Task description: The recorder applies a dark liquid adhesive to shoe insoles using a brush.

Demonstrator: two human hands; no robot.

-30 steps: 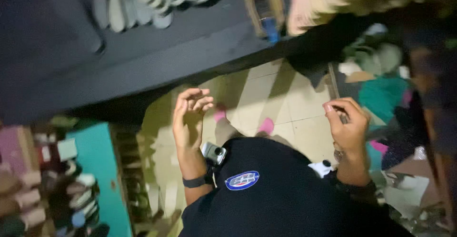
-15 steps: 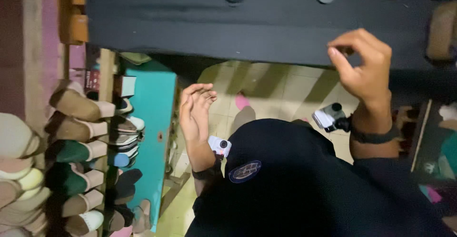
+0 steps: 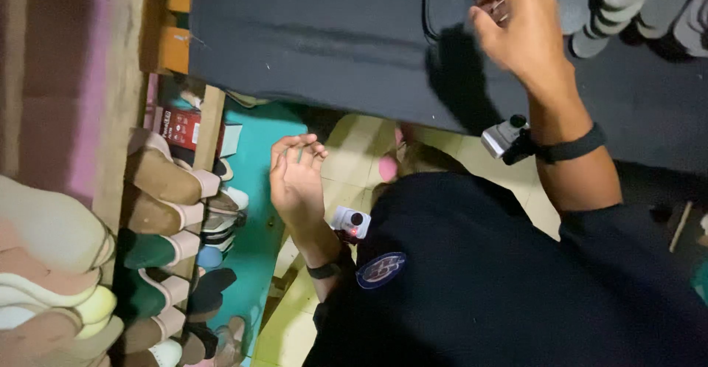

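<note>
Far left: shoes [image 3: 158,182] racked in rows beside a teal board [image 3: 258,212], soles outward. None is touched.

Left hand [image 3: 295,179]: released, palm up, fingers loosely curled, holding nothing. It hangs over the tiled floor [image 3: 354,157], just beside the teal board and below the edge of the dark table [image 3: 310,50].

Right hand [image 3: 520,31]: raised onto the table, fingertips pinched on a small thin item [image 3: 495,7], too small to identify. Grey soles [image 3: 612,2] lie just right of this hand, long axes running toward the top edge. The right hand is much the nearer; the left is well apart, down and to the left.

Against the frame half a second earlier: right hand has gone further over the table toward the soles; left hand is unchanged, open and idle
</note>
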